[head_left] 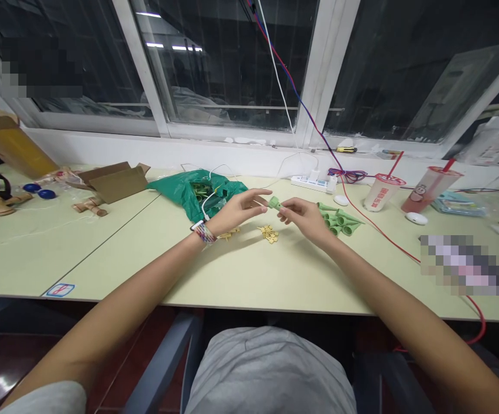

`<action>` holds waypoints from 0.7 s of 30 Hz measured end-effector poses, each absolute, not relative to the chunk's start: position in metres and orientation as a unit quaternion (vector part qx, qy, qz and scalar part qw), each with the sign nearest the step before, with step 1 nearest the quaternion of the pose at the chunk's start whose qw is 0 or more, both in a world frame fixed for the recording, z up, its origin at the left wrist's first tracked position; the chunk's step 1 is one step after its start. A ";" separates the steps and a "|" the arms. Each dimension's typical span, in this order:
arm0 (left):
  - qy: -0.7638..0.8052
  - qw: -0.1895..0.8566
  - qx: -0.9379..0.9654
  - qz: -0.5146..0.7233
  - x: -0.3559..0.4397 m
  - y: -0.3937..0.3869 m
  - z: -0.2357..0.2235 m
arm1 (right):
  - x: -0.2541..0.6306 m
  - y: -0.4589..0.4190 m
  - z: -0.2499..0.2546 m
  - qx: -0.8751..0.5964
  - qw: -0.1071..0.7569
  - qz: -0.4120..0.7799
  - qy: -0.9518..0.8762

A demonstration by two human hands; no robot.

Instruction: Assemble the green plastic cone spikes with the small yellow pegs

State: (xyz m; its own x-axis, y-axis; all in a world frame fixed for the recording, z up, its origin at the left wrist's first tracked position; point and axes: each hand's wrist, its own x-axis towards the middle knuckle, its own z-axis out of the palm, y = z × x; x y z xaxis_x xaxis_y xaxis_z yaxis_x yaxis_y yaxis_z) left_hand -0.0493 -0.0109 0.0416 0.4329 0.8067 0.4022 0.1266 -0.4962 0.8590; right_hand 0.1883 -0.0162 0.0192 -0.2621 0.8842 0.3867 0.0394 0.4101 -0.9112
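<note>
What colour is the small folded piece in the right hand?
The folded piece is light green, clearest in the head view.

Pale green rolled paper cone (274, 202); green plastic bag (197, 192); rainbow-striped wristband (205, 233).

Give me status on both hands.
Right grip pinching green piece; left grip open beside it; green cones right of hands; yellow scraps just below.

The right hand (305, 218) covers one end of the small green piece (274, 202), so its whole shape cannot be seen. The things inside the green plastic bag (227, 192) are too small to tell, and the yellow folded pieces (269, 233) also. One pixelated patch (465, 264) hides part of the desk (275, 276), and another pixelated patch (42, 66) hides part of the window (227, 69).
</note>
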 end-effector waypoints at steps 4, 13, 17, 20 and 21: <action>0.300 0.442 0.692 0.486 -0.047 0.017 0.048 | 0.154 0.003 0.024 -0.337 0.528 0.490 -0.606; 0.278 0.566 0.530 0.567 -0.073 0.034 0.036 | 0.113 0.002 0.004 -0.367 0.429 0.282 -0.775; 0.277 0.583 0.481 0.593 -0.083 0.033 0.036 | 0.108 -0.013 -0.003 -0.306 0.281 0.073 -0.907; 0.280 0.588 0.464 0.600 -0.084 0.035 0.036 | 0.105 -0.017 -0.004 -0.297 0.226 0.039 -0.927; 0.281 0.590 0.462 0.600 -0.084 0.035 0.035 | 0.104 -0.017 -0.004 -0.298 0.218 0.036 -0.929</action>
